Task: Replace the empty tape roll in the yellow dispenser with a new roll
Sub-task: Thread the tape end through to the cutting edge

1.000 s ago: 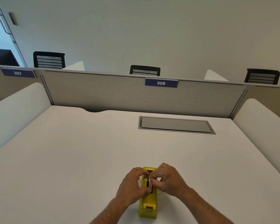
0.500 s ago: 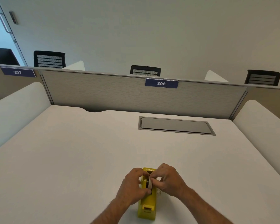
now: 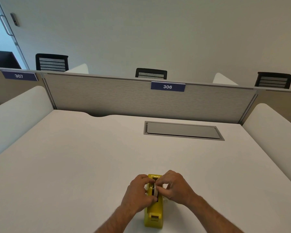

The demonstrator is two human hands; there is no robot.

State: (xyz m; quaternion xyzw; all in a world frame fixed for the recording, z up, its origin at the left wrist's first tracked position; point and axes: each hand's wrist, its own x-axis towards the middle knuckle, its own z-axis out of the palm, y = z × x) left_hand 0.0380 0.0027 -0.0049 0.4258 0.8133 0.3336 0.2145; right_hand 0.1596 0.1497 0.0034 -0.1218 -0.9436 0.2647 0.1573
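Note:
A yellow tape dispenser (image 3: 154,216) stands on the white desk (image 3: 84,165) close to the front edge, its cutter end towards me. A pale tape roll (image 3: 155,191) sits upright in the dispenser's slot. My left hand (image 3: 138,193) holds the dispenser's left side, with its fingertips on the roll. From the right, my right hand (image 3: 175,186) pinches the top of the roll. Most of the roll is hidden by my fingers.
A grey cable hatch (image 3: 183,131) is set flush in the desk further back. A fabric partition (image 3: 124,100) with a "306" label (image 3: 167,86) closes the far side. White rounded dividers (image 3: 15,115) stand left and right. Black chairs (image 3: 151,73) show behind the partition.
Both hands stay at the roll in the dispenser; my fingers have shifted slightly on it. The view has tipped up a little, so the dispenser sits lower in the picture.

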